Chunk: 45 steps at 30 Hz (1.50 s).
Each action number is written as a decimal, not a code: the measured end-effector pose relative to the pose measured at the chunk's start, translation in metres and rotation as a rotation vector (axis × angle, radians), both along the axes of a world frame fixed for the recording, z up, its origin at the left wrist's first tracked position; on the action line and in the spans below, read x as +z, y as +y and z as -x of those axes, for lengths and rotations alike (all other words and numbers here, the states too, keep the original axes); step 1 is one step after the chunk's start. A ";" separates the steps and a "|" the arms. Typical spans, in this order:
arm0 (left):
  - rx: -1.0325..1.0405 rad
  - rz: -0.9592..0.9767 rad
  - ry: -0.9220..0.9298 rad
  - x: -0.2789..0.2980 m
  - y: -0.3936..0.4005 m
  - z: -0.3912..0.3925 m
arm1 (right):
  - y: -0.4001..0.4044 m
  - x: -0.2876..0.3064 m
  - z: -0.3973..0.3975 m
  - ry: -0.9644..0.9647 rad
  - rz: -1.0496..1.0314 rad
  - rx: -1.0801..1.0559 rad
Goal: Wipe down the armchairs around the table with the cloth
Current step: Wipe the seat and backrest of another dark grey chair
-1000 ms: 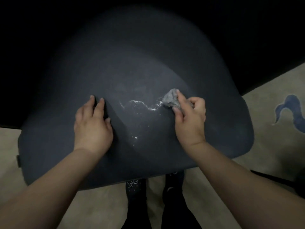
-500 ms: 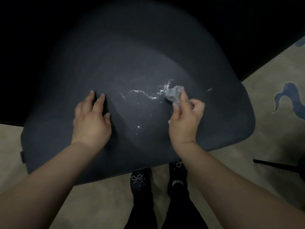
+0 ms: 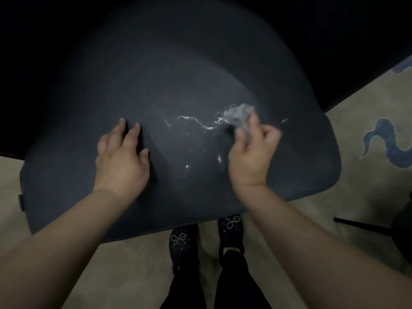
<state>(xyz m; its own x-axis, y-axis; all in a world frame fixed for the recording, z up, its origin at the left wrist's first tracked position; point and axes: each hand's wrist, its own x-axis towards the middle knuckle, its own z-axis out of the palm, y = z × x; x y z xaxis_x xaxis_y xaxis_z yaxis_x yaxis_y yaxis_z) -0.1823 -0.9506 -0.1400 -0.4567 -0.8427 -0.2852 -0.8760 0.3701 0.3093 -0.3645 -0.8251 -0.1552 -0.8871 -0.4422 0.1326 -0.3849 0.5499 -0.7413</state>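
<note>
Cloth (image 3: 242, 118), a small grey wad, sits bunched in the grip of the right hand (image 3: 252, 152), whose fingers curl round it and press it onto the dark armchair (image 3: 200, 63) seat, towards the right of the cushion. Balling it up probably gives a firm pad for rubbing at the white residue (image 3: 194, 121), a thin squiggly line running left from the cloth, with scattered specks nearer the person. The right hand is blurred, which suggests it is mid-stroke. The left hand (image 3: 121, 157) lies flat on the seat, well to the left of the marks, its grip released and fingers spread; it likely braces the chair so the cushion does not shift under the rubbing. Below the near edge of the seat, dark shoes (image 3: 181, 244) stand on a pale carpet (image 3: 356, 175) with a blue pattern at the right. Residue remains, so this seat looks unfinished.
</note>
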 end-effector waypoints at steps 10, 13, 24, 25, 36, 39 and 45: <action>0.055 0.000 -0.033 -0.004 0.002 0.009 | -0.008 -0.011 0.061 0.003 -0.247 0.141; 0.072 0.002 -0.044 -0.004 0.004 0.013 | -0.015 -0.008 0.028 -0.034 -0.195 0.381; 0.101 0.018 -0.023 -0.005 0.006 0.015 | -0.050 -0.002 0.096 0.084 -0.279 0.341; 0.100 0.021 -0.021 -0.006 0.007 0.014 | -0.053 -0.002 0.080 0.073 -0.252 0.386; 0.058 0.015 0.015 -0.009 0.001 0.002 | -0.051 0.015 0.046 -0.004 -0.237 0.841; 0.064 -0.001 0.037 -0.008 0.001 0.001 | -0.067 0.020 0.064 0.109 -0.218 0.656; 0.063 -0.010 0.067 -0.009 0.001 -0.001 | -0.066 0.017 0.072 0.340 -0.321 0.601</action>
